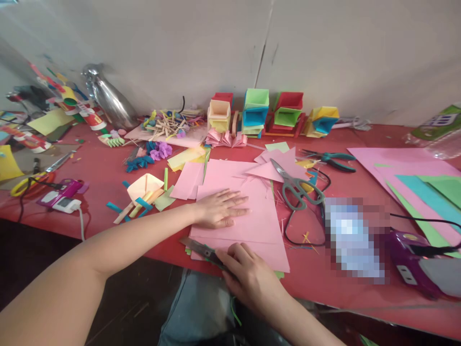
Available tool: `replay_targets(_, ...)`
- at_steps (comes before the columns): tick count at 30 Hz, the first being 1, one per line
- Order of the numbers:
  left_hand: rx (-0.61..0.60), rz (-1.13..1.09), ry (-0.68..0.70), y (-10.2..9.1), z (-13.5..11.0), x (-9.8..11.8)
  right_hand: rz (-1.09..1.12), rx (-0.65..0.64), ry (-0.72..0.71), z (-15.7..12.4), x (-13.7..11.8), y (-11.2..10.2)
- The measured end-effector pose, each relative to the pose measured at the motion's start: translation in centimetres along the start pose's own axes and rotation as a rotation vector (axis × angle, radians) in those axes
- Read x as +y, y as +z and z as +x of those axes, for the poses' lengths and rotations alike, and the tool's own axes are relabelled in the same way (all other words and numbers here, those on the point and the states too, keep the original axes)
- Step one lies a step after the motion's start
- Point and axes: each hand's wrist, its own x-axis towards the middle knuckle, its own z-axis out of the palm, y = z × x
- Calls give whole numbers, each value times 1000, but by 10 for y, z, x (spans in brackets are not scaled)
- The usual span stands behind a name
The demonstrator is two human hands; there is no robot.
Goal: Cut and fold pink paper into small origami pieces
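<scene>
A pale wall (180, 48) backs a red worktop (101, 163) strewn with craft scraps; I log the remote feed from left to right. Far left: a purple power strip (63, 192) near the front edge, and a leaning metal flask (113, 98) by the wall. Next, a folded peach paper (144, 188) lies among coloured strips.

Centre: the pink paper (252, 230) lies flat at the near edge of the worktop, green sheets peeking from beneath. My left hand (221, 209) is spread palm-down on it, grasping nothing, pressing or resting. A dark cutter (207, 251) slants over its near left corner, gripped by my right hand (248, 274), fingers curled round the handle. Blade contact with the paper: cannot tell. A line crosses the near part of the stack; crease or sheet edge, unclear.

Further right: grey-handled scissors (298, 185) beside the stack, pliers (336, 158) behind them, then a spread of coloured sheets (414, 192).

Judgement: step in hand appears to be bracing the paper while the cutter works along its near side. Next move would call for firm left pressure, a steady blade angle, and fingers well clear of its path.
</scene>
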Motion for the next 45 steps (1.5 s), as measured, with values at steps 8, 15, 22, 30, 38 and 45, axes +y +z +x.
replay_targets(8, -25, -28, -12, 4, 1, 1, 274, 133, 127, -20, 45, -57)
replay_targets(15, 77, -105, 14, 0, 1, 4, -212, 496, 492, 16, 105, -81)
replay_targets(22, 214, -276, -49, -18, 20, 3, -341, 377, 462, 52, 101, -85)
replay_targets(30, 461, -176, -633, -13, 0, -22, -199, 243, 411, 53, 104, -55)
replay_targets(38, 278, -260, -695, -14, -9, -29, -196, 218, 435, 53, 101, -52)
replay_targets(45, 380, -548, -675, -10, -12, -30, -159, 257, 410, 51, 101, -51)
